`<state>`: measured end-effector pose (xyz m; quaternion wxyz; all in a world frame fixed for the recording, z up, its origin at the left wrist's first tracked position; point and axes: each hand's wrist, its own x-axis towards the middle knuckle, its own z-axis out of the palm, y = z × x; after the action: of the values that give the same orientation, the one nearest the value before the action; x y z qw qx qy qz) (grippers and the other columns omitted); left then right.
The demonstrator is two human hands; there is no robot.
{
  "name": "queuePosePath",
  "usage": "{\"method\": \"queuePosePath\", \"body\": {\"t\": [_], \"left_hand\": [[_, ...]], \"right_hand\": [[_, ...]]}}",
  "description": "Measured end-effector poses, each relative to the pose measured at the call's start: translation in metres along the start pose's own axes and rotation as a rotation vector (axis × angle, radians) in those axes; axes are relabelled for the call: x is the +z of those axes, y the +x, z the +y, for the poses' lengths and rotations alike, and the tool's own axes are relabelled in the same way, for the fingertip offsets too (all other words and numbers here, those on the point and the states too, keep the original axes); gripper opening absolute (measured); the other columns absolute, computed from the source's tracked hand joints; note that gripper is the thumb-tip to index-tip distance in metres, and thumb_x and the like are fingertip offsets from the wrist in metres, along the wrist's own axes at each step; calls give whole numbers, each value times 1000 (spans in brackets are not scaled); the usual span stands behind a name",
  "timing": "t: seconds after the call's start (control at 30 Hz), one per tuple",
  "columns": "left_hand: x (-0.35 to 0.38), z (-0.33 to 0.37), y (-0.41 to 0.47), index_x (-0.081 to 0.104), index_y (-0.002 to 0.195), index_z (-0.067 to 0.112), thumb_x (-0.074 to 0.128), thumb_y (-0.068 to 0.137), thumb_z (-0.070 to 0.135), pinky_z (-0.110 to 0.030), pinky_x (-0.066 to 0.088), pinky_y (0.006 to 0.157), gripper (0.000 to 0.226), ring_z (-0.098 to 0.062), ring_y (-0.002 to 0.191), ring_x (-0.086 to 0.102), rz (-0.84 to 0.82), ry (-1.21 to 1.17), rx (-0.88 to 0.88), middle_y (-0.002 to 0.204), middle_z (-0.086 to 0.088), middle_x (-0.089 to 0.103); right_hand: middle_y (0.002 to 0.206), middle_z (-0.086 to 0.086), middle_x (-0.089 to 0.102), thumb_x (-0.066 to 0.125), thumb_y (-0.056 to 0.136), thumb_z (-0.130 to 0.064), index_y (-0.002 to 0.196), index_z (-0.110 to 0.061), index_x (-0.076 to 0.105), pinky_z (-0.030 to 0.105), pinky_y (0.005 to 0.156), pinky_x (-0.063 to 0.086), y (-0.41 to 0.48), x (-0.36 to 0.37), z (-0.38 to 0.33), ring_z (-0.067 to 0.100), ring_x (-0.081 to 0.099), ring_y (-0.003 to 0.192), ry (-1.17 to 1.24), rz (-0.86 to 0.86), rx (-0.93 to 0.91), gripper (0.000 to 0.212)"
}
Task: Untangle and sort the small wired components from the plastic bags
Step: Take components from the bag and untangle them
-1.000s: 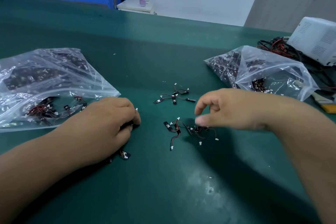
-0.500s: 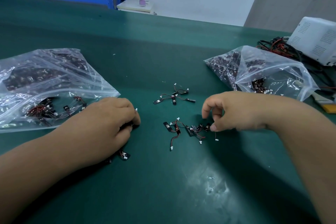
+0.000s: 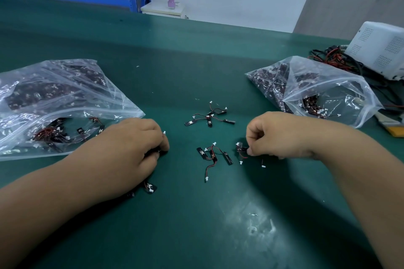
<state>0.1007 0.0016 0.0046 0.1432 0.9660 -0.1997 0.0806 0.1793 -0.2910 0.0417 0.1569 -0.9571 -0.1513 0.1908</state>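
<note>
My right hand [image 3: 275, 137] pinched one wired part [image 3: 240, 150] at its fingertips | my left hand [image 3: 131, 148] curled around a bunch [image 3: 150, 188] already pulled free, I reckoned | small tangle [image 3: 213, 156] between my hands, second tangle [image 3: 209, 116] just beyond | left bag [image 3: 65, 94] and right bag [image 3: 328, 85] outside each hand looked packed: early days, most left.

Two plastic bags: left bag [image 3: 65, 98], right bag [image 3: 341, 85]. Two loose component clusters: far cluster [image 3: 209, 116], near cluster [image 3: 213, 155]. Two hands: left hand [image 3: 131, 146], right hand [image 3: 277, 135]. One white box [image 3: 380, 48].
</note>
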Motion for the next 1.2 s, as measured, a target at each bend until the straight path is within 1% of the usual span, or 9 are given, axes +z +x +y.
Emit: {"method": "queuePosePath", "body": {"t": [0.13,0.3,0.57,0.67,0.77,0.97,1.07,1.13,1.2], "left_hand": [[0,0,0,67,98,34,61,87,23,-25,42,90,17,-6,99,52,-4,3,3,101,21,57],[-1,1,0,67,99,35,61,87,23,-26,43,91,19,-5,100,51,-7,-1,-3,101,22,56],[-2,2,0,68,99,34,61,87,22,-28,44,92,18,-6,100,52,-11,-8,-6,101,21,57],[-2,2,-1,68,100,34,60,88,22,-28,43,93,18,-6,101,52,-15,-9,-10,102,22,56],[-2,1,-1,67,100,35,59,89,24,-28,42,93,18,-6,101,51,-18,-11,-8,103,22,56],[-1,1,0,67,101,34,59,89,24,-30,44,94,18,-6,101,51,-17,-4,1,102,21,56],[-1,-1,0,67,100,35,60,88,23,-32,45,92,18,-6,100,51,-11,-1,7,101,22,55],[0,-1,0,67,100,36,59,88,24,-31,45,92,19,-5,99,51,-10,1,11,101,22,55],[0,-2,0,67,100,36,59,87,24,-31,46,92,19,-6,99,51,-12,4,16,100,22,55]], "right_hand": [[58,5,61,72,79,-17,61,-20,59,28,51,48,-1,-4,0,18,58,59,79,-15,50,23],[46,-2,56,65,70,-5,63,-14,58,27,47,39,-1,-5,-2,13,59,45,125,80,-42,14],[56,-9,63,66,72,-6,75,-23,72,19,46,38,-3,-4,-5,2,47,45,124,75,-111,18],[65,-8,71,68,75,-11,77,-35,75,31,55,49,-3,-5,-5,10,58,56,123,55,-108,24],[76,2,75,67,77,-15,77,-38,78,46,68,55,-3,-4,-8,34,65,75,169,58,-138,25],[71,3,74,70,79,-17,79,-37,78,33,57,51,-1,-3,-6,30,59,61,207,101,-156,21],[50,-3,59,73,81,-15,77,-26,78,22,44,34,0,-2,-2,13,39,44,316,94,-133,13],[50,-5,60,74,85,-18,76,-20,77,22,44,34,1,-2,-2,12,39,42,353,112,-123,10],[58,-9,68,73,87,-24,74,-20,76,20,43,38,4,-2,-2,8,46,41,189,151,-145,13]]}}
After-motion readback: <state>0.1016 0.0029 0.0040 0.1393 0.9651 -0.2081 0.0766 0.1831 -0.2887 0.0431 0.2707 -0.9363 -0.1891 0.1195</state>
